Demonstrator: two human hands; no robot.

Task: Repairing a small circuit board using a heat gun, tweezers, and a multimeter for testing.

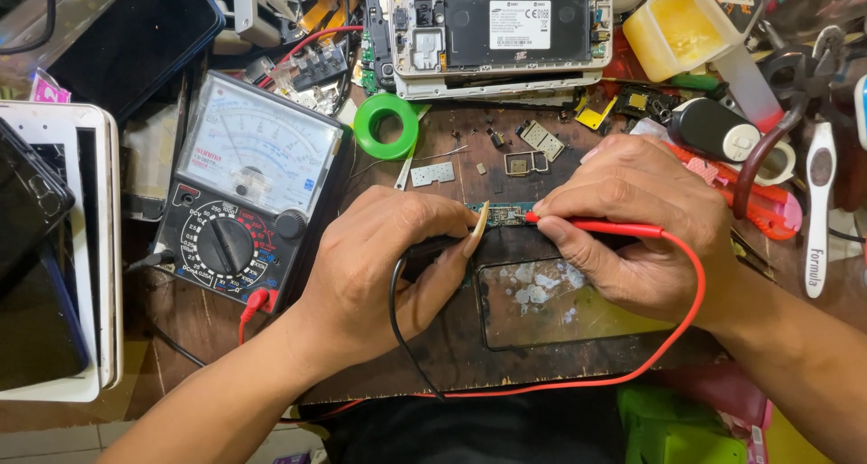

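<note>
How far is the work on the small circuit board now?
Done: an opened phone lies at the back, with metal shields off on the wood. In hand: the right hand presses the red probe and the left hand the black probe on the circuit board. Left: cannot tell; the meter needle is unclear.

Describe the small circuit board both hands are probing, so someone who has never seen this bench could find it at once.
Start at the big analogue multimeter on the left of the cluttered wooden bench, then look right to where the left hand and right hand meet. Between their fingertips lies the small circuit board, narrow and greenish. Unlike the loose metal shields above it, the red probe touches its end.
</note>
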